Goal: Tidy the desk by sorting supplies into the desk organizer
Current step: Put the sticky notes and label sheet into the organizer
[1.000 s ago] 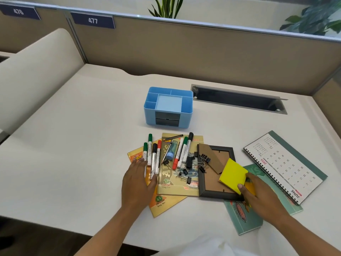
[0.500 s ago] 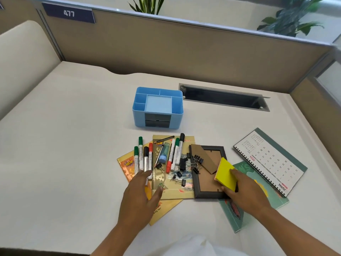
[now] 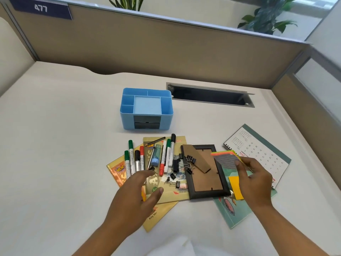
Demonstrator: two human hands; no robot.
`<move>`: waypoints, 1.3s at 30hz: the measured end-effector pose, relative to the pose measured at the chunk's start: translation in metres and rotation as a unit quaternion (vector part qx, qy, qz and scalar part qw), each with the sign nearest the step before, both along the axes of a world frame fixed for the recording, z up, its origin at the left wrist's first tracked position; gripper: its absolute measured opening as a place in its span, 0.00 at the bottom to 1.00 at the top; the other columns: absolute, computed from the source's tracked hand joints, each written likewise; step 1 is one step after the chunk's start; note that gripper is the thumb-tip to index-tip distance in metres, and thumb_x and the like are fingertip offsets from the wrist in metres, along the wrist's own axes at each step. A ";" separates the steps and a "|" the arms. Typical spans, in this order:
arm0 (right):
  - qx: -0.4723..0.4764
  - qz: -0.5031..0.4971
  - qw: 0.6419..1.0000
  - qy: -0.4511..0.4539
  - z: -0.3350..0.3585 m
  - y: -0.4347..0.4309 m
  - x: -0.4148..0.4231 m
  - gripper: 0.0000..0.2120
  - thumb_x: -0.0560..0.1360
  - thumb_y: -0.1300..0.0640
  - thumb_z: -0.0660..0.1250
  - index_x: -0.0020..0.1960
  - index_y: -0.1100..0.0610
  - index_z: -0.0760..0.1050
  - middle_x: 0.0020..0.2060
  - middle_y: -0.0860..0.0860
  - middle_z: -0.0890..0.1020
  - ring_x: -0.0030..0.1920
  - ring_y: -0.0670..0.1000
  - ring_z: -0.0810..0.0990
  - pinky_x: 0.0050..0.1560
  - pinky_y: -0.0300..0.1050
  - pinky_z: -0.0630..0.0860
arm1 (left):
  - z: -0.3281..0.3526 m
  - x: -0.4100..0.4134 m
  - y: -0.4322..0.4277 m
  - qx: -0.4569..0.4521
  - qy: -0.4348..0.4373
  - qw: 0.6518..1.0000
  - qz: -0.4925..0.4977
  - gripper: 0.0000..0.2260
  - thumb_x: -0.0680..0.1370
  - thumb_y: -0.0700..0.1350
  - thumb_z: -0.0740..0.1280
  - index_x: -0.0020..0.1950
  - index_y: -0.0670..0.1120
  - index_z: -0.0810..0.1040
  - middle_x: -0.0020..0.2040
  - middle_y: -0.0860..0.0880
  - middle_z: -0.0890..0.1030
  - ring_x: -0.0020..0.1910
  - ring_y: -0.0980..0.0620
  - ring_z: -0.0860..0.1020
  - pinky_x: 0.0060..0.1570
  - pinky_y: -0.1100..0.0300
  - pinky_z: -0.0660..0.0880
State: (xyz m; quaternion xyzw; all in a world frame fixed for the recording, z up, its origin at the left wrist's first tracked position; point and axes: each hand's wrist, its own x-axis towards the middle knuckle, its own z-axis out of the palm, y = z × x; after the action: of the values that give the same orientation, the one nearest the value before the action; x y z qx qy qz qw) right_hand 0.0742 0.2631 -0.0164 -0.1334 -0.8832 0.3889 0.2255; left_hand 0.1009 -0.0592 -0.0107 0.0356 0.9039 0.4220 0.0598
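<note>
Now my right hand [image 3: 253, 179] holds the sticky note pad [image 3: 226, 158] tipped up, above the right edge of the picture frame [image 3: 204, 174]. My left hand [image 3: 135, 193] is open, holding nothing, just near the markers [image 3: 133, 161]. Far behind them sits the blue desk organizer [image 3: 146, 109] on the desk [image 3: 55, 145].

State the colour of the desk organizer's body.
Light blue, with dark drawer fronts; the head view shows the desk organizer plainly.

Both forearms bare, no sleeves; white garment [image 3: 177, 246] below (lap or shirt unclear).
</note>
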 end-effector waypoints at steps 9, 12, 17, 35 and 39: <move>-0.090 0.171 0.981 0.002 0.024 -0.052 0.025 0.07 0.72 0.57 0.70 0.45 0.45 0.80 0.40 0.36 0.83 0.41 0.37 0.81 0.36 0.25 0.72 | 0.043 -0.007 0.047 0.018 0.087 0.993 -0.078 0.24 0.74 0.62 0.67 0.69 0.62 0.68 0.61 0.67 0.72 0.54 0.69 0.72 0.50 0.70 0.72; -0.111 0.247 0.963 -0.019 0.022 -0.055 0.031 0.07 0.72 0.56 0.70 0.44 0.43 0.82 0.42 0.42 0.84 0.43 0.42 0.83 0.36 0.31 0.77 | 0.051 -0.014 0.058 0.012 0.092 0.990 -0.105 0.23 0.74 0.57 0.70 0.68 0.61 0.69 0.58 0.66 0.73 0.47 0.71 0.71 0.42 0.73 0.68; -0.029 0.304 0.951 -0.055 0.027 -0.045 0.032 0.08 0.74 0.46 0.68 0.51 0.43 0.81 0.44 0.40 0.83 0.48 0.45 0.82 0.40 0.34 0.78 | 0.055 -0.022 0.074 0.002 0.078 0.987 -0.141 0.11 0.76 0.54 0.69 0.58 0.59 0.80 0.48 0.64 0.79 0.45 0.62 0.77 0.42 0.69 0.74; -0.197 0.127 0.926 -0.295 -0.003 0.023 0.026 0.14 0.73 0.60 0.74 0.56 0.50 0.79 0.52 0.46 0.84 0.47 0.43 0.83 0.44 0.34 0.77 | 0.059 -0.033 0.102 0.373 -0.074 0.922 0.078 0.04 0.73 0.34 0.71 0.45 0.42 0.83 0.34 0.44 0.83 0.30 0.53 0.78 0.32 0.62 0.76; 0.045 -0.006 0.953 -0.299 -0.015 0.051 0.015 0.25 0.72 0.50 0.74 0.67 0.53 0.73 0.61 0.51 0.77 0.60 0.53 0.77 0.55 0.49 0.76 | 0.054 -0.036 0.104 0.417 -0.141 0.886 0.146 0.06 0.76 0.36 0.68 0.49 0.43 0.83 0.36 0.45 0.83 0.30 0.54 0.77 0.33 0.62 0.77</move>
State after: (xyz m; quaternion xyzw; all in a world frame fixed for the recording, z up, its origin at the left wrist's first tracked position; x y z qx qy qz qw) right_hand 0.0890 0.3145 -0.0313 -0.2389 -0.9261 0.2892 -0.0403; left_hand 0.0646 0.0451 0.0432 -0.1345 0.6218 0.7645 0.1039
